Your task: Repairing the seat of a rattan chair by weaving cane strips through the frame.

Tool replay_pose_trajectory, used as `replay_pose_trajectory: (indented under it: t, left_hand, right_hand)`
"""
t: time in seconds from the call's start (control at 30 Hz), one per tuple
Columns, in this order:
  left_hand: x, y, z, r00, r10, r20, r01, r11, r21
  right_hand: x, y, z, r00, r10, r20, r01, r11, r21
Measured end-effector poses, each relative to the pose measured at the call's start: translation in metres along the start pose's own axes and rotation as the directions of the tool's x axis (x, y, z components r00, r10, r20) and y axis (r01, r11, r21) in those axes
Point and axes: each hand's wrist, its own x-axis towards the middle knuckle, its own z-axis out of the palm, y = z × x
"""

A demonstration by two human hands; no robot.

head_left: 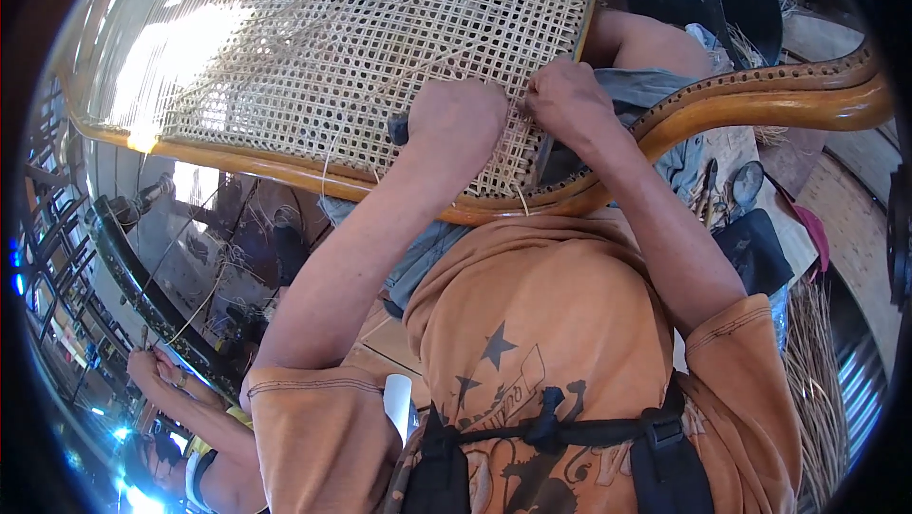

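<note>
A woven cane panel (380,67) in an orange-brown wooden frame (285,170) lies across my lap. My left hand (458,120) is closed in a fist over the weave near its right side. It grips a dark-handled tool (399,128), whose butt sticks out left of the fist; the tip is hidden. Beside it, my right hand (570,101) is pinched at the panel's right edge; what its fingers hold is hidden. Loose cane ends (328,158) hang over the front rail. A curved wooden piece (779,107) with a row of holes extends to the right.
Small tools (708,186) and a black pouch (755,250) lie at my right, near a pink strap (812,232). A bundle of cane strands (812,390) stands lower right. A dark round container (750,1) is at the upper right. Another person's hands (152,365) work at lower left.
</note>
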Motion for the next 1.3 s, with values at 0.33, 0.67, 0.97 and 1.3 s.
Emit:
replay_pose_trajectory:
  t: [0.33,0.67,0.97,1.3]
  left_hand:
    - [0.0,-0.008,-0.022,0.977,-0.198,0.076,0.202,0.978,-0.043]
    - [-0.04,-0.022,-0.029,0.913,-0.407,0.025,0.389,0.852,-0.35]
    - [-0.024,-0.03,-0.003,0.963,-0.242,0.12,0.269,0.888,-0.372]
    - [-0.016,-0.03,0.001,0.997,-0.069,-0.018,0.042,0.77,-0.636]
  right_hand:
    - [-0.006,0.014,0.009,0.953,-0.291,-0.086,0.281,0.953,-0.111]
    - [-0.011,0.035,-0.021,0.961,-0.145,-0.237,0.175,0.978,0.111]
    - [-0.006,0.04,-0.007,0.985,-0.156,-0.071,0.161,0.985,0.059]
    - [0.008,0.042,-0.035,0.964,-0.241,-0.11,0.199,0.933,-0.3]
